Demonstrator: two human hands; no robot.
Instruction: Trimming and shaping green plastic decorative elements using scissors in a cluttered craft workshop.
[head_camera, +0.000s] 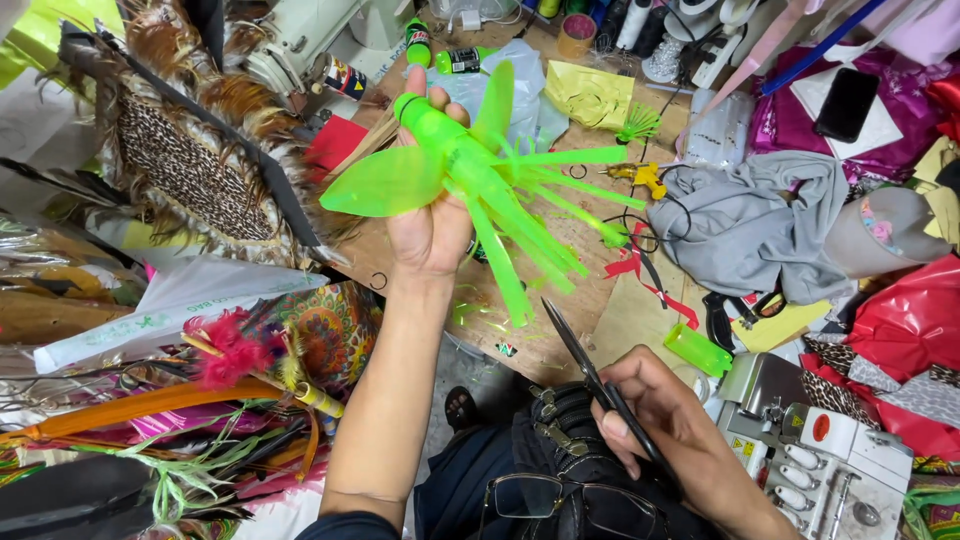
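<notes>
A person's left hand is raised over a crowded tabletop, fingers wrapped around the neck end of a bright green plastic bottle that has been cut open. Two broad, leaf-shaped flaps fan out from its body, while the lower part is slit into many narrow strips that splay down and to the right. The right hand, low and close to the body, is curled around a pair of dark scissors, blades together and pointing up towards the strips without touching them. Judging by the bottle, most of the cutting looks done; some strips are wider than others and may yet be split or trimmed.

Around the hands lie the makings of costume work: a leopard-print piece edged with brown feathers to the left, orange and pink plumes below it, a grey garment and red shiny fabric to the right, a small green offcut and a white machine at the lower right corner.
</notes>
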